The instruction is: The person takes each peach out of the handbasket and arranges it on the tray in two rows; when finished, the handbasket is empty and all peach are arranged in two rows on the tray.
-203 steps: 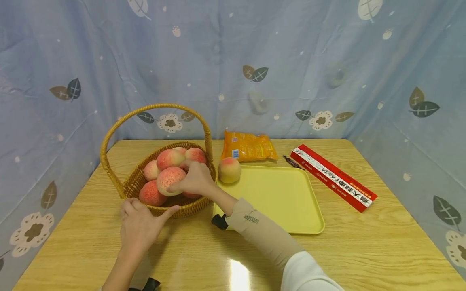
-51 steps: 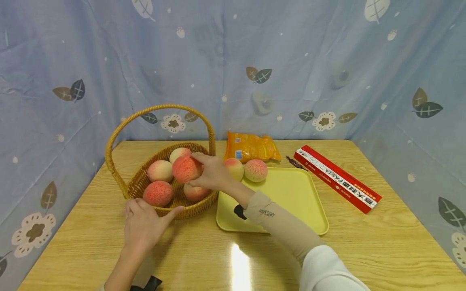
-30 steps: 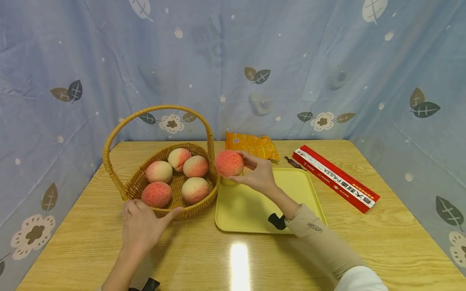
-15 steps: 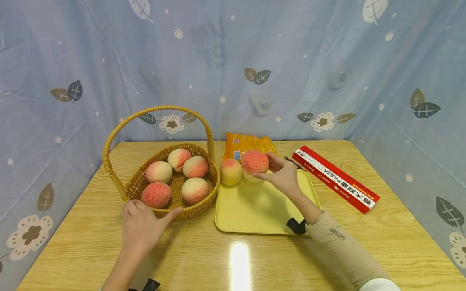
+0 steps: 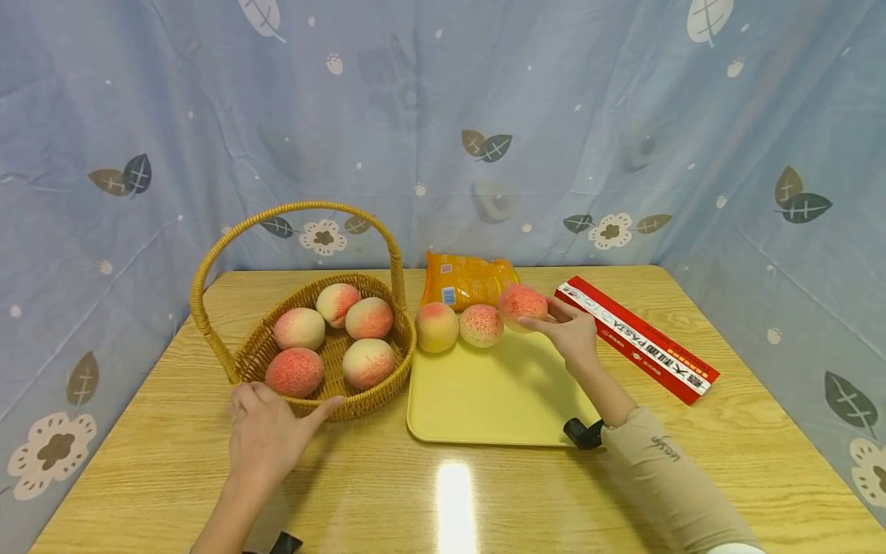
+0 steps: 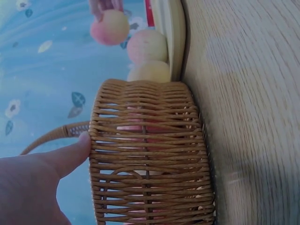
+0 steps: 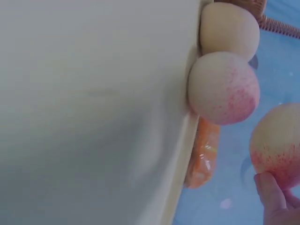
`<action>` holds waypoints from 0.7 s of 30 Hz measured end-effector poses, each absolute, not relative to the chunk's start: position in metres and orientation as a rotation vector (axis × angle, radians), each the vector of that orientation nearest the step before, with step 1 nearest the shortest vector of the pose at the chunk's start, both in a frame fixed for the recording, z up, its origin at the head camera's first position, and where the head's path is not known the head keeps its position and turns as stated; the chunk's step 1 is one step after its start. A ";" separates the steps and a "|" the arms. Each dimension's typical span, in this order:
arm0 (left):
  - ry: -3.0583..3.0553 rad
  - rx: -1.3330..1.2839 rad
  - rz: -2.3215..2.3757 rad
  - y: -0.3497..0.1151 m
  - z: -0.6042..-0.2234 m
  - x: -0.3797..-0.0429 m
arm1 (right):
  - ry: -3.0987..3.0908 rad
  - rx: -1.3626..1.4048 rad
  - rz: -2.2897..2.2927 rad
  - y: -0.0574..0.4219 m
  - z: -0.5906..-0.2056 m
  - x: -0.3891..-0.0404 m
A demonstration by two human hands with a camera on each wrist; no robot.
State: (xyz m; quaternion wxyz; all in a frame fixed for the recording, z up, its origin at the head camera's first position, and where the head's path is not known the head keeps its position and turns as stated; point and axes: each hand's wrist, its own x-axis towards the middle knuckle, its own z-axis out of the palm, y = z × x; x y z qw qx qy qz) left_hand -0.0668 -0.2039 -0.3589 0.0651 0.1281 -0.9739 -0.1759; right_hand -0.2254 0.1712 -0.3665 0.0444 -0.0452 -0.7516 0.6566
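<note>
My right hand (image 5: 573, 332) holds a pink-red peach (image 5: 522, 302) between thumb and fingers, raised over the back right part of the yellow tray (image 5: 498, 400). In the right wrist view, the held peach (image 7: 279, 145) is at the right edge with the thumb against its side. Side by side at the tray's back left are a yellowish peach (image 5: 437, 328) and a speckled peach (image 5: 481, 326). My left hand (image 5: 266, 435) grips the near rim of the wicker basket (image 5: 360, 404). Its thumb (image 6: 72, 157) lies at the rim in the left wrist view. Several peaches (image 5: 369, 363) sit inside the basket.
An orange packet (image 5: 464, 281) lies behind the tray. Right of the tray, a long red pasta box (image 5: 637, 338) lies at a slant. The basket's tall handle (image 5: 304, 206) arches overhead, and a patterned blue curtain (image 5: 443, 115) closes off the back and sides.
Right hand has lifted a red peach out of the basket and carried it right, past the two tray peaches. The speckled peach joined the yellowish one earlier. Left hand stays at the basket rim.
</note>
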 end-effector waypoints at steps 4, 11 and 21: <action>-2.944 0.387 -0.527 -0.204 -0.359 -0.067 | -2.353 -0.292 2.015 0.178 -0.371 -0.228; -2.956 0.373 -0.510 -0.204 -0.359 -0.067 | -2.568 -0.397 1.986 0.183 -0.379 -0.231; -2.968 0.373 -0.502 -0.203 -0.358 -0.067 | -2.991 0.084 1.423 0.195 -0.371 -0.235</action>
